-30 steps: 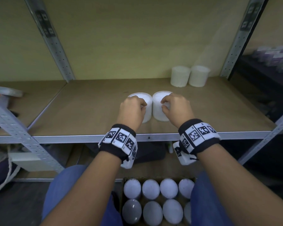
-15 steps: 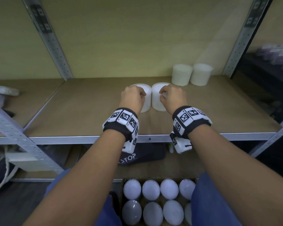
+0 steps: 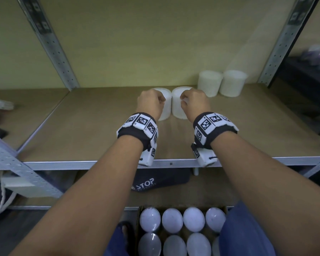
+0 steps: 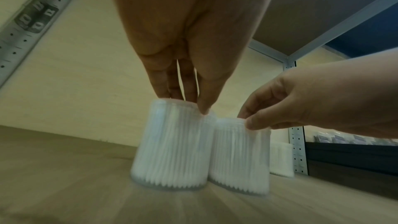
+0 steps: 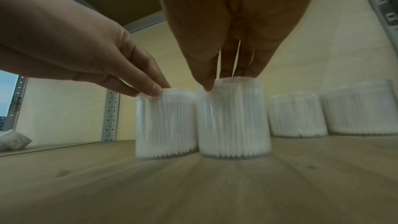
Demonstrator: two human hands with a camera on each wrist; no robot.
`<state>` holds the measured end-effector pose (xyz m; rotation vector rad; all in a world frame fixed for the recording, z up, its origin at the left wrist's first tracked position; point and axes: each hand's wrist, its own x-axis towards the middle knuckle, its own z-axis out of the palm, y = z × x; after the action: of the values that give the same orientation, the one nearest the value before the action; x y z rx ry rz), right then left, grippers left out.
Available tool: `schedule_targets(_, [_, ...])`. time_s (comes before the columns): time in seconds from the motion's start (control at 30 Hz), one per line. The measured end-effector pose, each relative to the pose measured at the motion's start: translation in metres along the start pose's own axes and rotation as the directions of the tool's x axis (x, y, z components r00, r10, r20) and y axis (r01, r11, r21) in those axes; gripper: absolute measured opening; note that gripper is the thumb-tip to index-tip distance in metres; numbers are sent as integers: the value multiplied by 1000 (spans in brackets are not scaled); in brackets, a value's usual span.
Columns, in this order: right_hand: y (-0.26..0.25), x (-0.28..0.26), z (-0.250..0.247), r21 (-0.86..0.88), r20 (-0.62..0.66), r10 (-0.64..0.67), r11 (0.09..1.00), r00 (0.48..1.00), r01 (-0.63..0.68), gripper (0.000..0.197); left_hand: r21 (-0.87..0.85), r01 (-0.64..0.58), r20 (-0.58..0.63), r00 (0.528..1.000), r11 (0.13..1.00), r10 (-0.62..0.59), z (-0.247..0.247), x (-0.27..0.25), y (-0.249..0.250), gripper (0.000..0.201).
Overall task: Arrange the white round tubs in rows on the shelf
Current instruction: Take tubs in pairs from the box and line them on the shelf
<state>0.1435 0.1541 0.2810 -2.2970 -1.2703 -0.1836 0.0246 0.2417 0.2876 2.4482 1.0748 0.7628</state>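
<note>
On the wooden shelf point(image 3: 92, 130), two placed tubs point(image 3: 222, 83) wait at the back right as the left hand point(image 3: 150, 106) and right hand point(image 3: 195, 104) each pinch a tub's point(image 4: 172, 147) rim. Likely light, stiff plastic, best gripped at the top.

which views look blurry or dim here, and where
Head view: dim throughout, soft toward the right edge. Left wrist view: held tubs smeared, shelf board streaked. Right wrist view: board streaked in the foreground, back tubs soft.
</note>
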Motion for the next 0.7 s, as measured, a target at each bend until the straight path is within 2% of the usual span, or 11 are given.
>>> schedule_targets(0.17, [7,21,4,-12,31,8,1000,999,-7,30,-23,3,-1,1000,1000,-3,9,22,-6,21])
schedule_targets(0.7, [27,88,27,-51,8,9,999,1000,-9,29,-60,8,-3,1000,998,-9,41,92,-8,20])
